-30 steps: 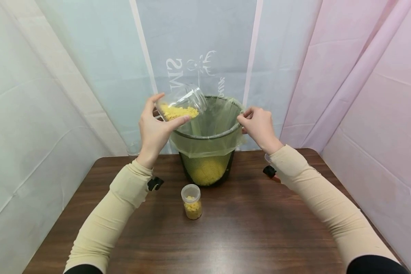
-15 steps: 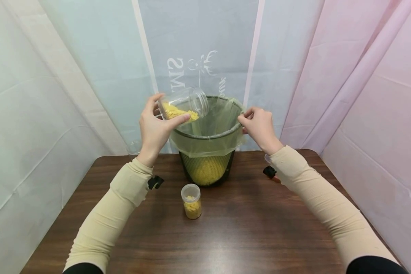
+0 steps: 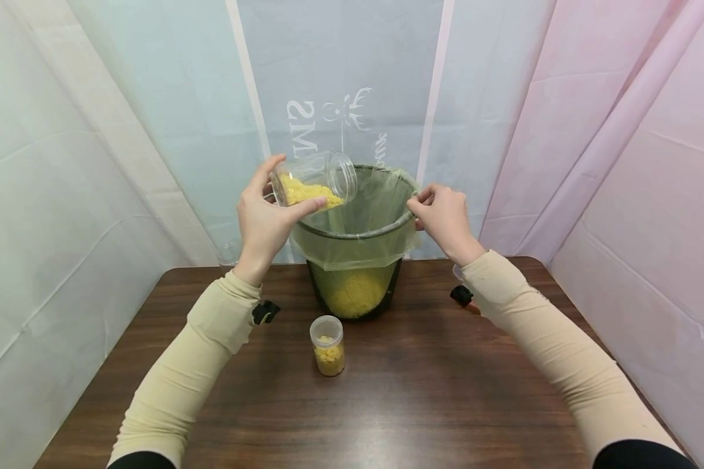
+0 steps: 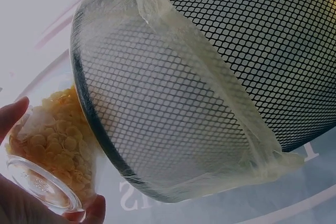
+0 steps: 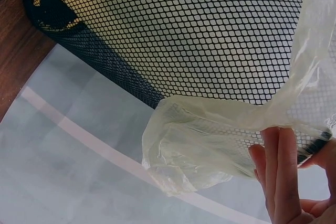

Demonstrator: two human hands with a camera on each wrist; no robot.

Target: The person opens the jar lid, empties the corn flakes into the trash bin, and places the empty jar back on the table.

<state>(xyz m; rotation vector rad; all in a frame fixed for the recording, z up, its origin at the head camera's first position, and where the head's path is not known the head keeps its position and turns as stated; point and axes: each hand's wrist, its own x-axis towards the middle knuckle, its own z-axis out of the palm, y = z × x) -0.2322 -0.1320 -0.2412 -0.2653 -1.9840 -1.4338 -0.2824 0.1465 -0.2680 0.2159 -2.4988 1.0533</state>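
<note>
My left hand [image 3: 262, 225] grips a clear plastic jar [image 3: 317, 169], thumb below and fingers around its base end. The jar lies tilted on its side, mouth to the right over the bin's left rim, with yellow flakes [image 3: 305, 192] along its lower wall. In the left wrist view, the flakes [image 4: 55, 140] show through the jar beside the rim. A black mesh waste bin [image 3: 358, 283] stands upright, lined with a pale green plastic bag [image 3: 354, 253] folded over its rim. My right hand [image 3: 446, 215] pinches the bin's right rim and bag; the right wrist view shows those fingers [image 5: 286, 171] against the liner.
A smaller clear jar [image 3: 328, 345] of yellow pieces stands before the bin on the dark wooden table [image 3: 422, 391]. Another clear container [image 3: 230, 253] is partly hidden behind the left wrist. Fabric curtains [image 3: 481, 98] hang behind and at both sides.
The jar's mouth has dipped slightly, and the flakes inside have shifted a little toward it. My right hand, the bin and the smaller jar stay in place.
</note>
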